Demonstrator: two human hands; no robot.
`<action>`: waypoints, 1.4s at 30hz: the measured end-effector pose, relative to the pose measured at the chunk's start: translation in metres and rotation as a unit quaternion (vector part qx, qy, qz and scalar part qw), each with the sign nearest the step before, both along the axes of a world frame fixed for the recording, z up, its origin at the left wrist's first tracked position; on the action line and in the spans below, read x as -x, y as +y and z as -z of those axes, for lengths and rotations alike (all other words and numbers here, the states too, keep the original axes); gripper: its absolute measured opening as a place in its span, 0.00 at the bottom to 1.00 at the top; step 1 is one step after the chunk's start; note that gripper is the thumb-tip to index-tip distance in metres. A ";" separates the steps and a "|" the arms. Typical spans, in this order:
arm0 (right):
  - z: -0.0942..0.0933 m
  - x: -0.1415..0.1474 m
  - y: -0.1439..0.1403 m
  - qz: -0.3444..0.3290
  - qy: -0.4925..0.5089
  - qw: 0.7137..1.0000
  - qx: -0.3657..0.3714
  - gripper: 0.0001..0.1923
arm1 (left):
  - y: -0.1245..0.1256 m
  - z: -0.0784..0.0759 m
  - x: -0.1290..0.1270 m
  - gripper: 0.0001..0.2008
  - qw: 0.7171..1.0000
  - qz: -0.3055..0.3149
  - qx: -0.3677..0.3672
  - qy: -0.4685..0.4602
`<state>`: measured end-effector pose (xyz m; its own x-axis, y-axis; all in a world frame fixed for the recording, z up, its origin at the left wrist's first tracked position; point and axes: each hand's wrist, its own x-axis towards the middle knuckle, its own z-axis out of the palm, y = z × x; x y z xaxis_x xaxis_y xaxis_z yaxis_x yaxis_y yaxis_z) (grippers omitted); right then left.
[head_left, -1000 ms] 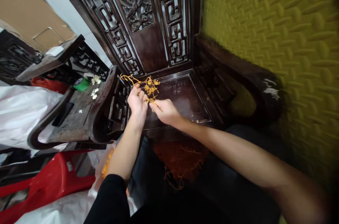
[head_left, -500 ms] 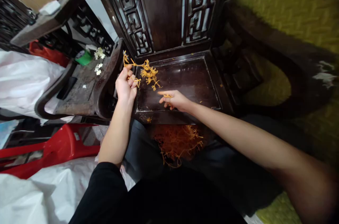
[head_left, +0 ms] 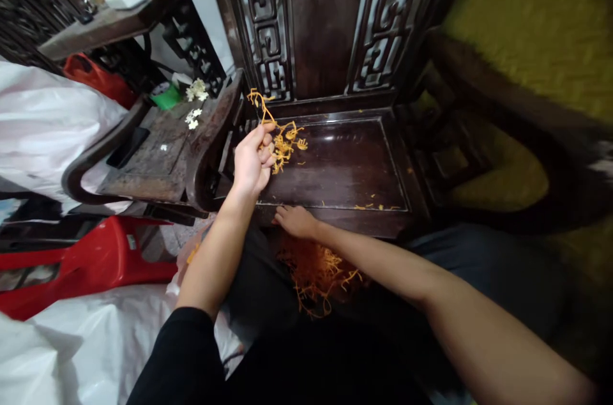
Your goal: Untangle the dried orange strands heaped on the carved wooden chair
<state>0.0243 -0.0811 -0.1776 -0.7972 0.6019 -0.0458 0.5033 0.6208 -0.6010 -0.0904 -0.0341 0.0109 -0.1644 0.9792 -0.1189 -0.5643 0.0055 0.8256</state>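
My left hand (head_left: 253, 159) is closed in a pinch on a clump of orange, branching, root-like strands (head_left: 284, 148). One thin stem sticks up above the fingertips, and the tangled part hangs to the right over the dark wooden seat (head_left: 340, 156). Low at the seat's front edge, my right hand (head_left: 294, 221) is palm down with loosely stretched fingers; no strand shows in it. Beneath that hand, a heap of similar orange strands (head_left: 320, 274) lies between my legs, partly hidden by my wrist.
Small orange bits (head_left: 368, 207) lie on the seat. A carved backrest (head_left: 323, 41) rises behind it. At left are a wooden armchair (head_left: 138, 168) with a green tape roll (head_left: 165, 96) and pale flower-like pieces (head_left: 195, 91), a red plastic stool (head_left: 115, 258), and white sacks (head_left: 52, 130).
My right hand has moved down from over the seat to its front edge; the orange piece in its fingers no longer shows. My left hand still holds its clump. The view has shifted.
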 end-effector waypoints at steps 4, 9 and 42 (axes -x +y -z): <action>-0.025 -0.037 0.044 0.159 0.047 0.985 0.041 0.18 | -0.001 -0.006 -0.004 0.11 0.995 0.083 0.002 -0.051; -0.082 -0.095 0.078 0.253 0.190 0.906 0.281 0.21 | -0.003 -0.008 -0.020 0.13 0.990 0.130 -0.020 -0.059; -0.176 -0.159 0.101 0.216 0.600 0.572 0.515 0.21 | 0.026 0.032 -0.113 0.19 0.936 0.270 0.004 0.225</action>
